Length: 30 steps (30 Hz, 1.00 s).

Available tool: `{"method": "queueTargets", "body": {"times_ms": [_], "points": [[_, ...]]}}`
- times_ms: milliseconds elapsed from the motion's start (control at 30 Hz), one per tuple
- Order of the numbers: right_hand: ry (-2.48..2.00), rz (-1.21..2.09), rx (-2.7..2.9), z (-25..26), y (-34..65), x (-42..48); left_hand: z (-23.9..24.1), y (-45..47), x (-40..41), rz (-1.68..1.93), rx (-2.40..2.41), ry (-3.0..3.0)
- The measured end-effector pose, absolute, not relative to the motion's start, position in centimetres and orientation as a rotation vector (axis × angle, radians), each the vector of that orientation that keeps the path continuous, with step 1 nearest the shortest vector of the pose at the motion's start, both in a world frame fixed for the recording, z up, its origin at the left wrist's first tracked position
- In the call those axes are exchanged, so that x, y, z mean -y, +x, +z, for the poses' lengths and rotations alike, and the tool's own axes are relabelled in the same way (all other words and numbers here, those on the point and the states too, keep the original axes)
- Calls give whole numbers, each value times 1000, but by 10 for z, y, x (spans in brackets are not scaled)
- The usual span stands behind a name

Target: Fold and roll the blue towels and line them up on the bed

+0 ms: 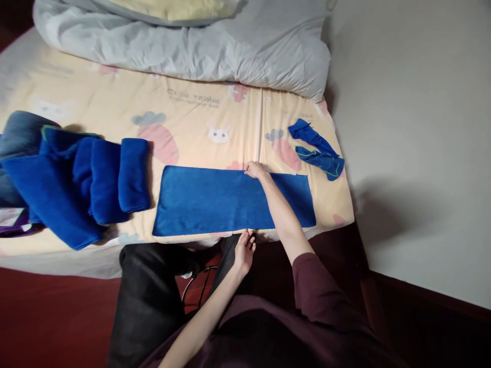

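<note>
A blue towel (203,200) lies flat and folded into a long strip on the bed (192,115), close to its near edge. My right hand (256,169) reaches across it and rests on the towel's far edge near the middle, fingers curled down on the cloth. My left hand (244,249) is at the towel's near edge by the mattress side, fingers slightly apart, touching or just under the edge. Whether either hand pinches the cloth is unclear.
Several folded blue towels (103,179) are stacked at the left, beside dark denim (17,135). A crumpled blue cloth (318,151) lies near the bed's right corner. A grey duvet (199,43) fills the far side. A white wall is at right.
</note>
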State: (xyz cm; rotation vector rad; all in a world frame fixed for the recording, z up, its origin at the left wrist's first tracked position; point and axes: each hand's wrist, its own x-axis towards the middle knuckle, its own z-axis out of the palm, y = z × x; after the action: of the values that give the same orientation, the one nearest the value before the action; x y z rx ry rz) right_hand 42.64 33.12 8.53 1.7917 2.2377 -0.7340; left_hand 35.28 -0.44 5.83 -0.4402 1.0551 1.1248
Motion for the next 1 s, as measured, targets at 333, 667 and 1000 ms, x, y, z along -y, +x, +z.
{"method": "queueTargets", "body": {"times_ms": [333,667,1000], "points": [[1872,-814,-2264,83,425,-328,72,374,-22,1164,-968,-621],[1951,-946,-2306,84,432,-322,66,378,-13,1175,-1036,-585],[1959,-864,-2332,97,436,-324,60,378,-10,1175,-1088,-516]]}}
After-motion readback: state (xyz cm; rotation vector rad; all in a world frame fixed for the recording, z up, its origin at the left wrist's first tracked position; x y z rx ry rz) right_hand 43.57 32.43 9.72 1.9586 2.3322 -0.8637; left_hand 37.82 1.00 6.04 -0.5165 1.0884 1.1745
